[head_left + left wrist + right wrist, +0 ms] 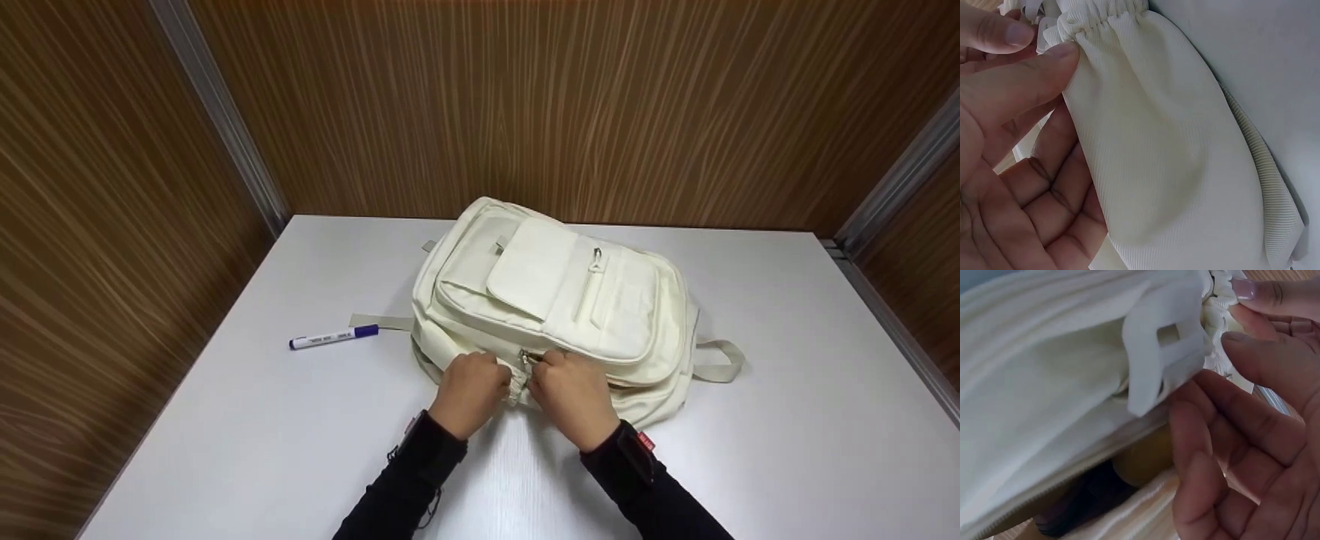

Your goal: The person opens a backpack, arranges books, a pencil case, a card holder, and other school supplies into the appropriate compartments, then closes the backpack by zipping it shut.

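A cream backpack [540,270] lies on its back on the white table, its front pockets facing up. At its near side, my left hand [471,390] pinches the gathered elastic edge of a ribbed side pocket [1145,129] between thumb and fingers. My right hand [574,394] is just beside it, its curled fingers gripping the bag's edge by a white plastic buckle [1148,354]. A metal zipper pull [525,358] shows between the two hands. Below the buckle the zipper opening gapes, with something yellowish [1145,458] and something dark inside; their kind cannot be made out.
A white marker with a purple cap [334,337] lies left of the backpack, touching or close to a flat strap end [390,322]. A strap loop [720,361] sticks out on the right. Wood-grain panels [510,112] enclose the table's back and sides.
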Demonstrator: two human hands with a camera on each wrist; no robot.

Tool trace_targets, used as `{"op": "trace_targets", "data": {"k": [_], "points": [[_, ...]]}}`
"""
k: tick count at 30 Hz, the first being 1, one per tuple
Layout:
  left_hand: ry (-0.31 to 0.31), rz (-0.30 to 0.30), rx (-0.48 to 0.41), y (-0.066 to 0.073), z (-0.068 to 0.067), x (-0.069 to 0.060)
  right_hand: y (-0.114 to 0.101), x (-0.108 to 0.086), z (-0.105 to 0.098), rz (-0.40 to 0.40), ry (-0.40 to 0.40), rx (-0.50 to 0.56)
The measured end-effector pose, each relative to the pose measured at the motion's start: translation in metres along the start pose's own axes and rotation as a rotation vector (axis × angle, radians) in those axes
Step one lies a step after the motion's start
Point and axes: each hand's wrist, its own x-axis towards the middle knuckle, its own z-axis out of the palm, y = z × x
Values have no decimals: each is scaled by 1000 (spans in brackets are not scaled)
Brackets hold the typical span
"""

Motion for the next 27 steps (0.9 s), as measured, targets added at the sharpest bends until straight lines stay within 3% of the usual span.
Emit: {"op": "trace_targets", "data": {"k": [7,14,18,22,27], "points": [[25,13,17,0,3,1,-6,0,8,24,29,-51],[25,8,37,0,4,1,-5,-2,1,86,-32,115],[20,-9,41,0,3,0,-4,-3,-5,136,-75,156],[9,-22,19,0,2,0,-5,-3,-4,153,-87,132],[-12,-30,-11,-1,1,1,-5,-5,-2,93,-72,27]]}}
